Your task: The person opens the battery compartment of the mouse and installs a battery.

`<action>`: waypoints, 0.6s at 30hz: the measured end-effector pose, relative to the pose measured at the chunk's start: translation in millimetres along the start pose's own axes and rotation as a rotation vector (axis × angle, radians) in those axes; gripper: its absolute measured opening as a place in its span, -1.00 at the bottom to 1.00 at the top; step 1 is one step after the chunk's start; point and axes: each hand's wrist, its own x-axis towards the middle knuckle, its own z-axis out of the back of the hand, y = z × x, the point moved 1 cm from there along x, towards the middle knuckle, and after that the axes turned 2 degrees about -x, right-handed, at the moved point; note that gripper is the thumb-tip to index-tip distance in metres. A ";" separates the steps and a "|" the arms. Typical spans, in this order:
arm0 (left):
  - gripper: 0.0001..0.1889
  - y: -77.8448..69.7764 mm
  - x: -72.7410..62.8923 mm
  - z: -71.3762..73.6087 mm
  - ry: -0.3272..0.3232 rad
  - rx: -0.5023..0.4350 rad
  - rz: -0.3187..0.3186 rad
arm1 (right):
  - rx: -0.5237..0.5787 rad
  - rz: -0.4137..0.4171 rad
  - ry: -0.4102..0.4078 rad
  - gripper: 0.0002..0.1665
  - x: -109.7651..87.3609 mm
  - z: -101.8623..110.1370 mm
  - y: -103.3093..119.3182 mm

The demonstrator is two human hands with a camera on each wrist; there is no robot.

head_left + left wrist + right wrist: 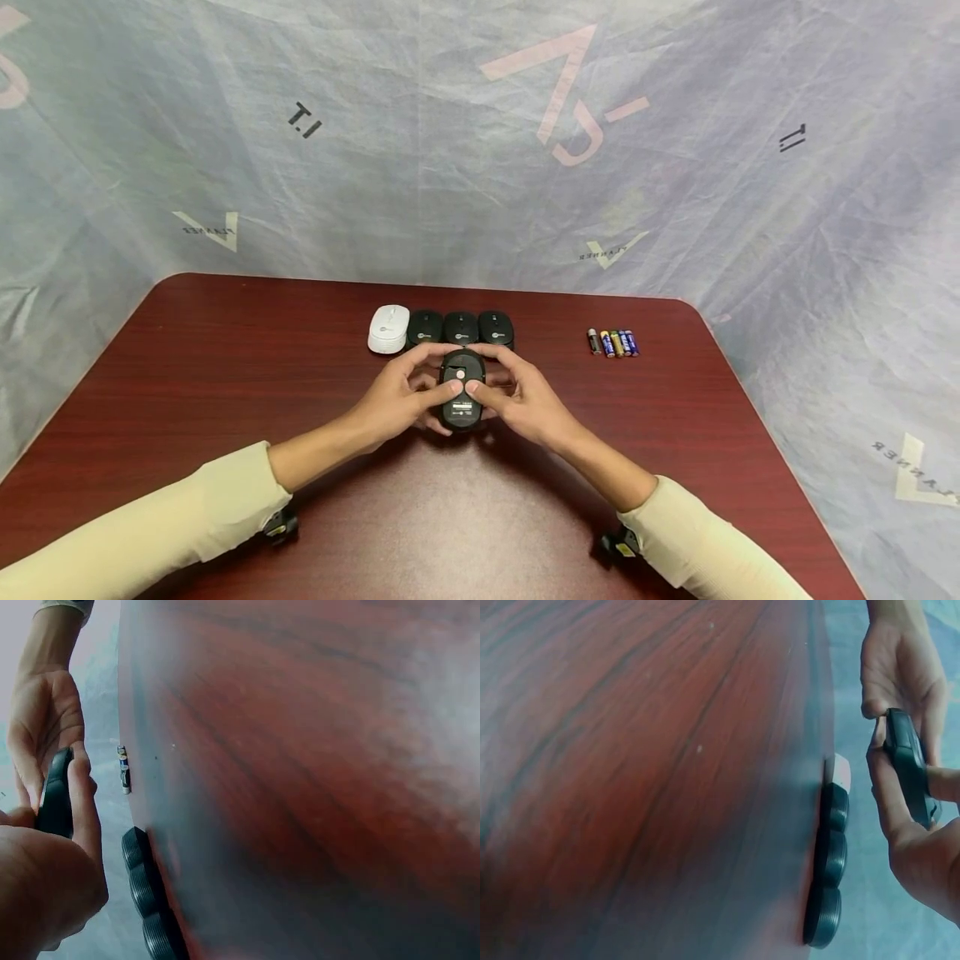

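Black mouse (461,410) in hands (393,396) (531,402) hovers inside table (225,358) edges.

I'm looking in on what seems a screened-off work booth: creased, printed grey sheeting (420,192) hangs behind and on both sides of a table (225,367). Which kind of building, I can't tell.

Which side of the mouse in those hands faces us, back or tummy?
Tummy: in the head view, the held mouse shows its underside, with a small white label.

Plastic mouse (462,414), wooden table (225,367) (glossy)
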 end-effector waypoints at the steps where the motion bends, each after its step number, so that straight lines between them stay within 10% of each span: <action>1: -0.38 0.6 -0.6 1.1 0.012 -0.010 0.004 | -0.010 0.001 0.004 -0.33 0.0 0.0 -0.3; 18: -0.35 8.5 -1.1 4.5 0.020 0.012 0.025 | -0.318 0.245 -0.236 -0.45 7.0 7.7 0.4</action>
